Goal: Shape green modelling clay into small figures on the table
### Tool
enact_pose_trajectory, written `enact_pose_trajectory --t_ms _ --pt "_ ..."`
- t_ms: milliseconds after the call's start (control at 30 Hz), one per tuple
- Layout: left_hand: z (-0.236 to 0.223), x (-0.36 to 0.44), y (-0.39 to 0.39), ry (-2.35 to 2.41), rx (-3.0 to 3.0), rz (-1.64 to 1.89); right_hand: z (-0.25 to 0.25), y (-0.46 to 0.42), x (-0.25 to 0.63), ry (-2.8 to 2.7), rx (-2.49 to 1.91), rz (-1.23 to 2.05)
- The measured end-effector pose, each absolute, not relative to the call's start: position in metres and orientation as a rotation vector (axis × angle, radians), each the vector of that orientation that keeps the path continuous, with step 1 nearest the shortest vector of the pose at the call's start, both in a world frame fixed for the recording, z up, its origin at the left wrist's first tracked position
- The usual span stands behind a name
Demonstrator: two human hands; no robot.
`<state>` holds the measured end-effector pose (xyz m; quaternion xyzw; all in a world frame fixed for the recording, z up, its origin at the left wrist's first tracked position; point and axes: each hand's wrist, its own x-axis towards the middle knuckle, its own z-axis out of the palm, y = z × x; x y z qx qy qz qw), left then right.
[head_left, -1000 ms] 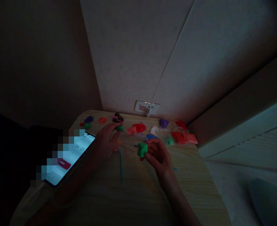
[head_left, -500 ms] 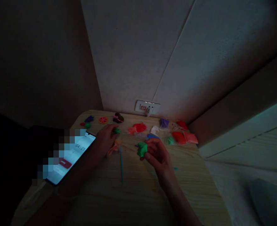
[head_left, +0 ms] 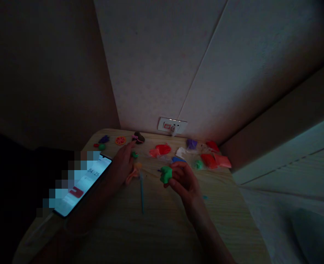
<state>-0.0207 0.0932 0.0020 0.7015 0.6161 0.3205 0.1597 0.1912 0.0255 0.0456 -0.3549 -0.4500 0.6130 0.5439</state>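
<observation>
My right hand [head_left: 185,183] pinches a lump of green modelling clay [head_left: 166,175] between thumb and fingers, above the middle of the table. My left hand [head_left: 125,161] is at the table's left rear, its fingers stretched toward a dark brown clay shape [head_left: 140,138] with a pink strip. Just right of those fingers lies a small green clay piece [head_left: 135,154] with a bit of red. Below it are a peach-orange clay piece [head_left: 131,175] and a thin blue stick tool [head_left: 142,194]. Dim light blurs the finer details of the fingers.
A lit phone [head_left: 82,187] lies left of my left forearm. Round red-orange clay [head_left: 120,140] and purple clay [head_left: 104,139] sit at the rear left. Bagged red clay [head_left: 209,160] and other packets line the rear right. A wall socket [head_left: 172,125] holds a plug.
My left hand has shifted slightly and its fingers have straightened away from the small green piece, which now shows more. My right hand holds the green clay as before.
</observation>
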Motion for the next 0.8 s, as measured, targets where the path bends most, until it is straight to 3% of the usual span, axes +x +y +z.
enact_pose_trajectory --t_ms 167,300,500,800 --pt "0.029 -0.011 0.083 1.687 2.142 1.150 0.045 0.026 0.190 -1.066 -0.862 1.450" --pt "0.050 0.001 0.069 1.365 2.065 1.253 0.044 0.026 0.188 -1.076 -0.921 1.413" --pt "0.046 0.019 0.056 0.807 1.599 1.119 0.044 0.025 0.183 -1.131 -0.941 1.304" --pt "0.035 0.023 0.059 0.757 1.244 1.016 0.042 0.022 0.183 -1.330 -0.924 1.103"
